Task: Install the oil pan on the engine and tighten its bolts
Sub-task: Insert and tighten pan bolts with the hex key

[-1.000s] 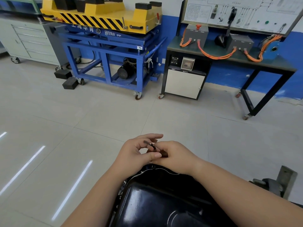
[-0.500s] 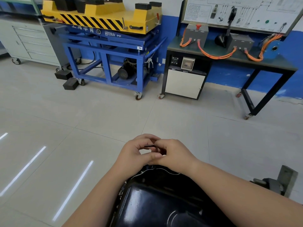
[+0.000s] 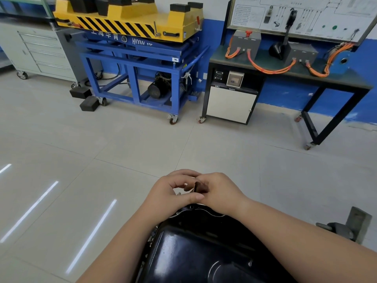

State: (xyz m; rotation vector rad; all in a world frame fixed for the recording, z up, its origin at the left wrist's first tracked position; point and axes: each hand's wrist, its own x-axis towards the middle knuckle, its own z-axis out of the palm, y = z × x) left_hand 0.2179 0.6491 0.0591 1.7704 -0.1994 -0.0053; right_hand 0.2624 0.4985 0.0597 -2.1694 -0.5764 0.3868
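the glossy black stamped-steel oil pan (image 3: 193,252) sits at 6 o'clock in the view. its near half is cut off by the bottom edge, and both forearms cross over its flanks. what it rests on is almost wholly hidden. a grey metal bracket (image 3: 346,229) pokes out at 4 o'clock. just past the pan's 12 o'clock rim the two hands meet, above it and not touching it. between them stands a small dark piece, probably a short black bolt (image 3: 197,187), mostly covered by fingers. the right hand (image 3: 221,193) has its fingers curled round it. the left hand (image 3: 170,194) is also curled, thumb and fingertips pinching the same piece from 9 o'clock.
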